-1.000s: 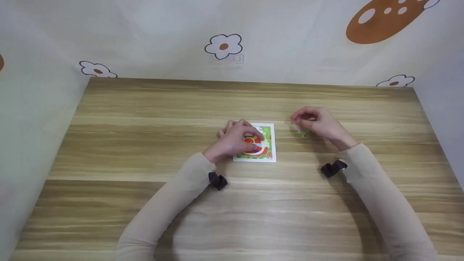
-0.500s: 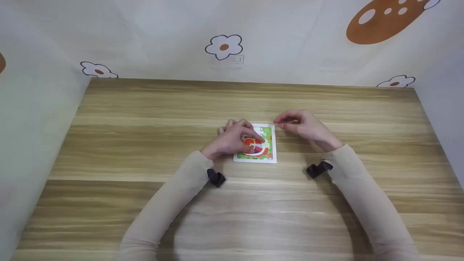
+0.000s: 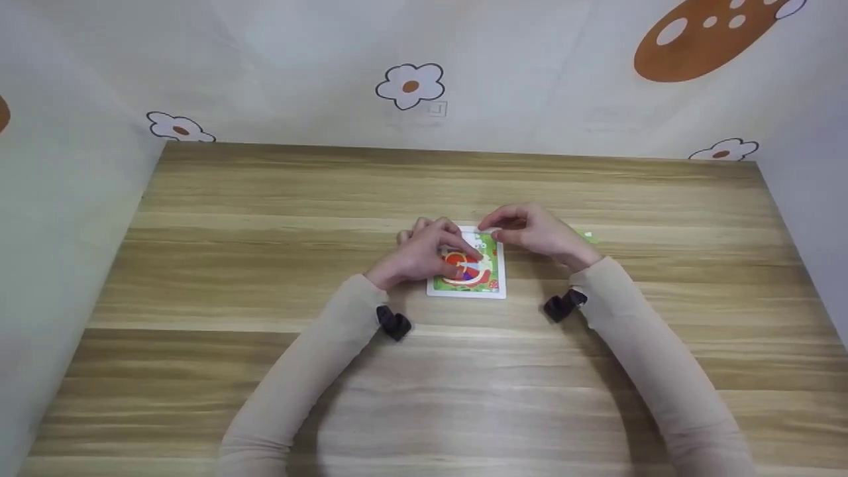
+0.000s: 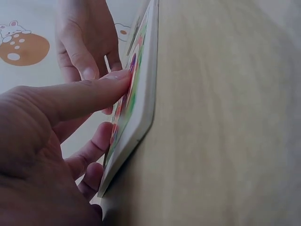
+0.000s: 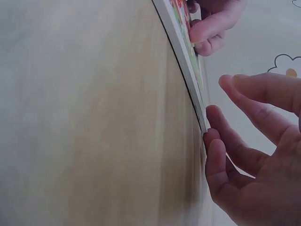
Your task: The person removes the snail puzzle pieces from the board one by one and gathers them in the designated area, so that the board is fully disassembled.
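Note:
A square jigsaw puzzle [image 3: 467,293] with a white frame and a colourful snail picture lies flat on the table. My left hand [image 3: 425,253] rests over its left side. The thumb and straight forefinger press on the picture, and the other fingers bend at the left edge. At the upper right corner, my right hand [image 3: 540,232] pinches with thumb and forefinger what looks like a small pale puzzle piece [image 3: 488,230], mostly hidden by the fingertips. In the right wrist view the lower fingers [image 5: 216,155] touch the frame's corner. A white area shows near the picture's top.
A green and white puzzle piece [image 3: 588,236] lies on the wood-grain table [image 3: 298,199] behind my right wrist, partly hidden by it. A pale wall sheet [image 3: 298,66] with flower prints borders the table's back and sides.
My right hand has moved left from the loose pieces to the puzzle's upper right corner, uncovering a green piece behind it. The left hand has stayed on the puzzle.

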Motion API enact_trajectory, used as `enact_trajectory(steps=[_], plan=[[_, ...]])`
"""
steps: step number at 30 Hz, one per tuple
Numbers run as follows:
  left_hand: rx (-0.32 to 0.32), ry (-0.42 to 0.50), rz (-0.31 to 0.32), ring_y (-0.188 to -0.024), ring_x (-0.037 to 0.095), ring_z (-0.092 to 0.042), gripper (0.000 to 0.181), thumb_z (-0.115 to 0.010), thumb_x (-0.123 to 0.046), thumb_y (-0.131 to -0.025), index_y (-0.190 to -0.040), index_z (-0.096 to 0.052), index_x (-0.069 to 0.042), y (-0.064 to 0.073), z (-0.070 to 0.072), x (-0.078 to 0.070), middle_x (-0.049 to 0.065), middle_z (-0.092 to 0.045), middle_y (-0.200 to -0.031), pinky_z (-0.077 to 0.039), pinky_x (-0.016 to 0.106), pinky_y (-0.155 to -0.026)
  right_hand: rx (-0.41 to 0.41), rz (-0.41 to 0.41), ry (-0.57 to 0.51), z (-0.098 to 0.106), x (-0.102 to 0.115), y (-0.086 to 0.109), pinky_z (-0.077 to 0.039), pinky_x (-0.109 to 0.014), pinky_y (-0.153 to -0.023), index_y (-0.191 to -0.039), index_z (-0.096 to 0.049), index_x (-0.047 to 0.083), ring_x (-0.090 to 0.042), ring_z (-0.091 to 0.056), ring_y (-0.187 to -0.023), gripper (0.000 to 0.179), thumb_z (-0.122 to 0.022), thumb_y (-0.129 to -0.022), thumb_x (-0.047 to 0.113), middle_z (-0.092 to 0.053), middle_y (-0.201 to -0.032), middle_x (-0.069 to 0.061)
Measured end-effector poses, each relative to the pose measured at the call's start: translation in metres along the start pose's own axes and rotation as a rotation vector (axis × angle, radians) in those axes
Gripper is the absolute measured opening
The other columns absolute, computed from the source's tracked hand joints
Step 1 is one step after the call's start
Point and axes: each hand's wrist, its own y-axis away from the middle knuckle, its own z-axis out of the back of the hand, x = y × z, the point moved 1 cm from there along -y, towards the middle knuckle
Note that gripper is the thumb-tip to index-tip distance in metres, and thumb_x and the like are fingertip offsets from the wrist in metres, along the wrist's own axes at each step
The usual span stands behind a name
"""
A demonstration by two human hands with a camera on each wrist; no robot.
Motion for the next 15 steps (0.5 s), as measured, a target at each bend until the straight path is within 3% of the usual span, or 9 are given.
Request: enact_trajectory(steps=[11, 15], plan=[[-0.007, 0.019, -0.031, -0.108, 0.024, -0.031, 0.031, -0.076, -0.013, -0.081, -0.109, -0.076, -0.027, 0.0015, -0.0003, 0.0009, -0.003, -0.047, -0.12, -0.015, 0.049, -0.087, 0.061, 0.084, 0.079, -0.0052, -0.0019, -0.0049, -0.032, -0.046, -0.1, -0.107, -0.07, -0.002, -0.029, -0.047, -0.117, 0.024, -0.061, -0.086, -0.005, -0.059, -0.12, -0.015], [-0.002, 0.008, -0.027, -0.109, 0.024, -0.03, 0.031, -0.075, -0.013, -0.082, -0.11, -0.075, -0.028, 0.0013, -0.0005, 0.0005, -0.003, -0.047, -0.121, -0.015, 0.049, -0.088, 0.063, 0.079, 0.119, -0.0064, -0.0007, -0.0036, -0.029, -0.048, -0.101, -0.104, -0.072, -0.001, -0.029, -0.043, -0.118, 0.022, -0.062, -0.086, -0.005, -0.054, -0.123, -0.016]])
